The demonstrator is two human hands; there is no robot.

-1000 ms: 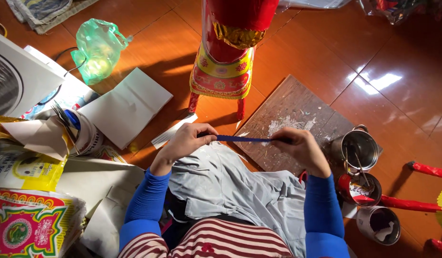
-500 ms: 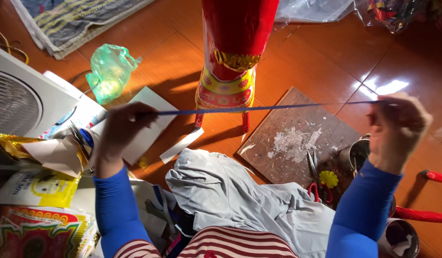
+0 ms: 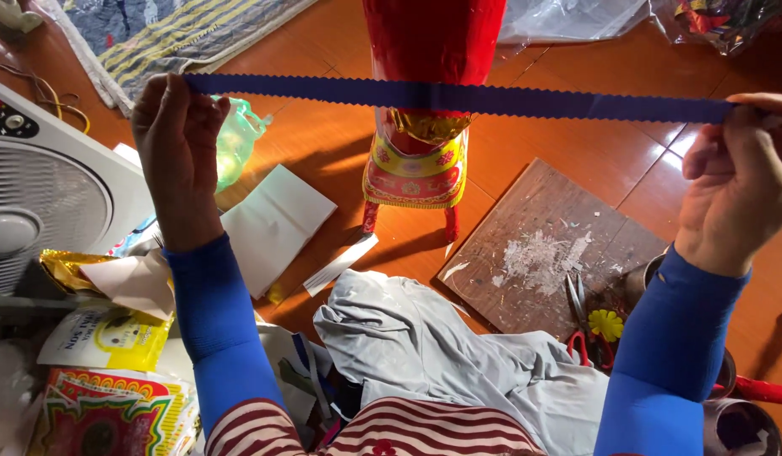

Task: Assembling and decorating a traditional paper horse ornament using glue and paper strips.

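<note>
Both hands are raised, stretching a blue paper strip (image 3: 458,98) with scalloped edges level between them. The left hand (image 3: 176,143) has its fingers pinching one end; the right hand (image 3: 737,186) has its fingers pinching the other. The strip crosses in front of a red paper lantern (image 3: 429,101) standing on the floor beside a wooden board (image 3: 534,245), with red-handled scissors (image 3: 581,325) near it.

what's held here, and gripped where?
A blue scallop-edged paper strip, stretched flat between both hands: the left hand pinches its left end, the right hand pinches its right end. Nothing else is held.
</note>
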